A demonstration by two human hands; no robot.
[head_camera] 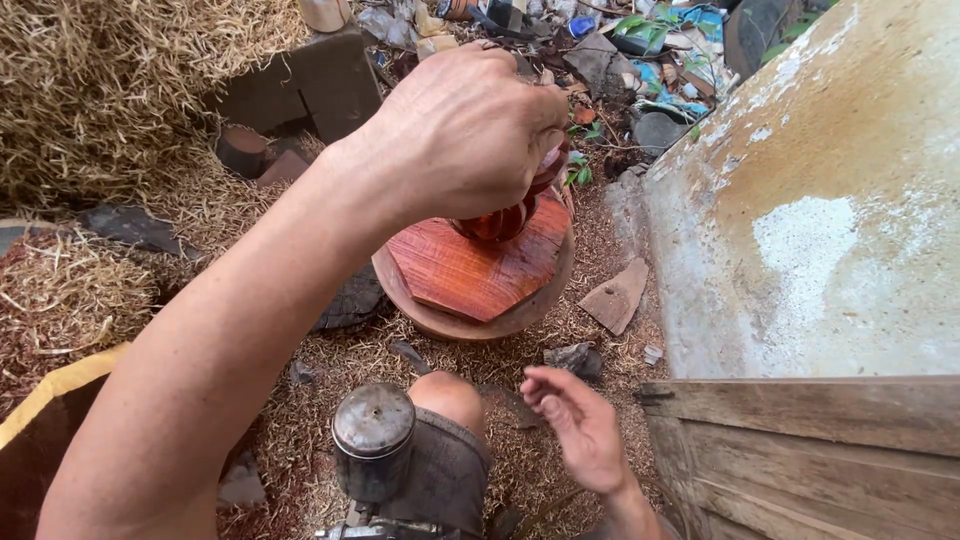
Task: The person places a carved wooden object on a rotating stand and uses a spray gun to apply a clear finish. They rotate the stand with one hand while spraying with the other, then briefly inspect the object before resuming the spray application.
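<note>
1. Head view, the grip: the left hand (462,135) was closed from above around a glossy, reddish turned wooden piece (500,215), its fingers curled over the top so that only the lower, ribbed part showed. The piece stood on an octagonal red wood slab (475,270), which lay on a round wooden base (440,318) set among wood shavings (300,360) on the ground.

2. Head view, the free hand: the right hand (580,425) hung loose and half open, fingers slightly bent, holding nothing, well apart from the slab and just beside a weathered plank (800,450). A metal canister (373,440) stood near the person's knee (450,400).

3. Judgement on doing it well: the wet-looking sheen suggested a fresh finish, so a light hold on the top alone seemed wise, keeping the piece upright and centred on the slab. The idle hand could have steadied the base so that nothing tipped into the shavings.
</note>
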